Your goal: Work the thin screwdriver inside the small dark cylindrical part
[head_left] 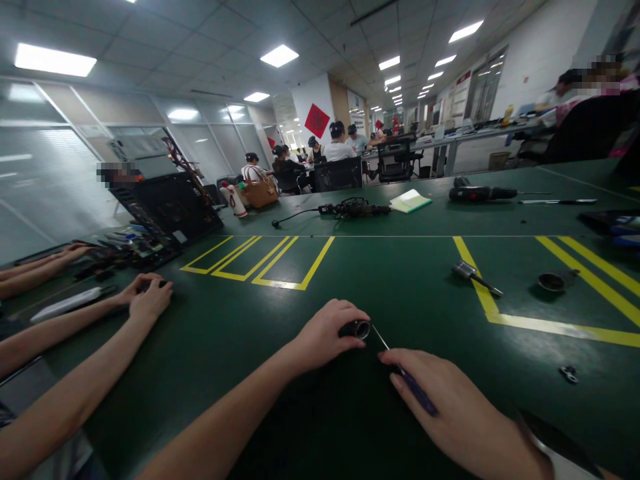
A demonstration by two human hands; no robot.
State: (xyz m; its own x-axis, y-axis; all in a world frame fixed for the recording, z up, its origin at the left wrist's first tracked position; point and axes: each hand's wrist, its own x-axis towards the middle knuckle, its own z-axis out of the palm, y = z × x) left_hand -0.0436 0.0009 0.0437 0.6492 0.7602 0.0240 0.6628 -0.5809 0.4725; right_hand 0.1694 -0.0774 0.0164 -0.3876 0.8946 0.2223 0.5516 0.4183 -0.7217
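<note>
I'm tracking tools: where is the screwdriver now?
In the head view, the screwdriver is below and right of centre, in the right hand, its tip close to the dark tube in the left hand.

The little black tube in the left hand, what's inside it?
The black tube has an open end with a greyish rim; the hollow is too dark to tell what's inside. The left hand covers part of its outside. The thin tool seems to be outside it.

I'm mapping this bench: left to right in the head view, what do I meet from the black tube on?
Black tube in the left hand, screwdriver, metal tool, dark ring-mouthed part.
</note>
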